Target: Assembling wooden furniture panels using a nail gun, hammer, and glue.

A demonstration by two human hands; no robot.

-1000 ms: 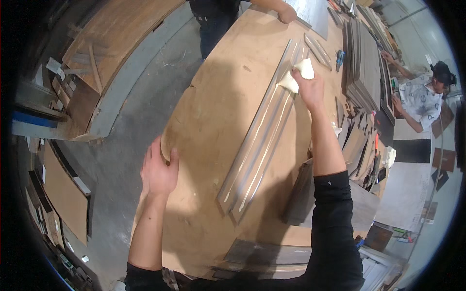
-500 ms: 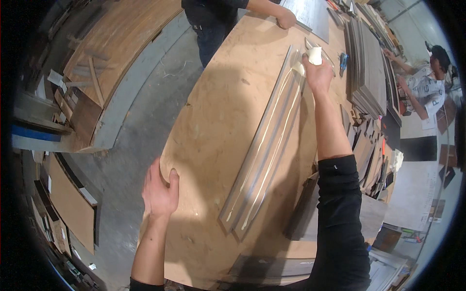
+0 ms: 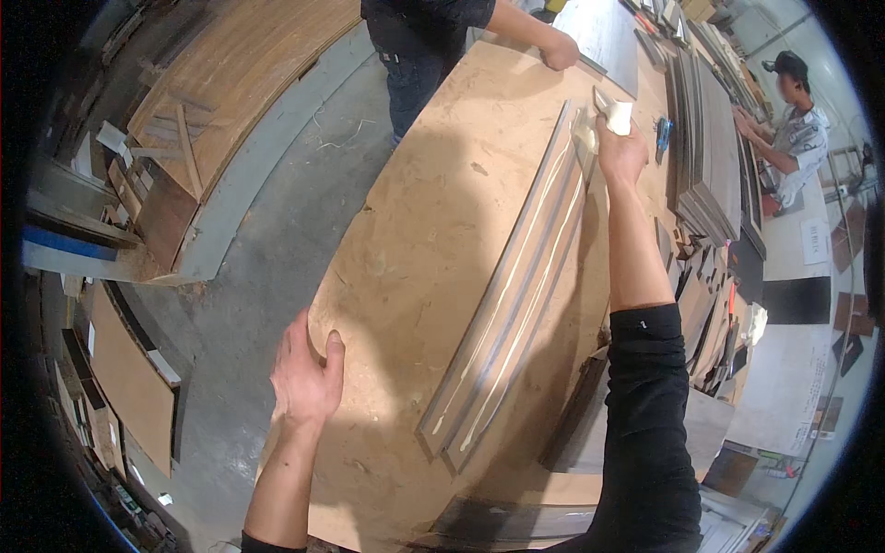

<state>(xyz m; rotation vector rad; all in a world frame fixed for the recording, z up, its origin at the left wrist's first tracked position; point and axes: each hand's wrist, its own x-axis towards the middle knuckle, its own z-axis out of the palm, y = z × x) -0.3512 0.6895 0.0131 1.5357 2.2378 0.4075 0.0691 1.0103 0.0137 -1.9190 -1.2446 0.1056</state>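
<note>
Two long, narrow grey-brown boards, the left one (image 3: 484,323) and the right one (image 3: 533,323), lie side by side on a large wooden worktable (image 3: 387,267). Cream-coloured lines of glue run along both. At their far end my right hand (image 3: 625,155) grips a white glue bottle (image 3: 619,116), its fingers partly hidden. The bottle's lower-left part is over or beside the right board's end; contact cannot be made out. My left hand (image 3: 309,373) lies at the table's left edge, thumb apart from the fingers, holding nothing.
A co-worker's hand (image 3: 560,52) rests near a pale grey panel (image 3: 599,37) at the far end. Stacked grey boards (image 3: 705,138), a blue-handled tool (image 3: 663,138) and offcuts (image 3: 701,304) line the right side. Another person (image 3: 793,138) stands beyond. Another wooden table (image 3: 249,83) is at left.
The view has shifted slightly. My right hand and the glue bottle have moved a little rightward; my left hand stays at the table edge. The person at far right has changed posture.
</note>
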